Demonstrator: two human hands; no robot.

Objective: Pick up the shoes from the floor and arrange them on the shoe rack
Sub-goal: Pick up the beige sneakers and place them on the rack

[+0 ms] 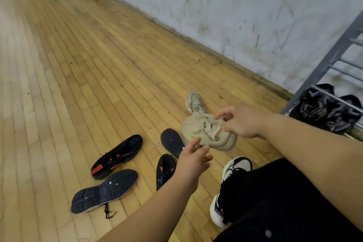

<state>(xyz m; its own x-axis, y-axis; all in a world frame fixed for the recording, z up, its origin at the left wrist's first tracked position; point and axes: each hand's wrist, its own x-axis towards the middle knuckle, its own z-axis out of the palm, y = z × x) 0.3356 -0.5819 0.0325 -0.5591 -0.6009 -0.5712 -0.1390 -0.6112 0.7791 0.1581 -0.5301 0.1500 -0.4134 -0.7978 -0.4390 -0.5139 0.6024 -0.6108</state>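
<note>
Down-left of your grip, a black-and-red shoe (pixel 117 156) lies on the floor (pixel 78 84). Your left hand (pixel 193 158), fingers relaxed, touches the lower edge of the beige shoe (pixel 196 127). Your right hand (pixel 241 122) pinches its collar, and the shoe rack (pixel 324 61) stands to the right.

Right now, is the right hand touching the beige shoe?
Touching. Head view: the right hand pinches the beige shoe at its opening, fingers curled over the edge.
</note>
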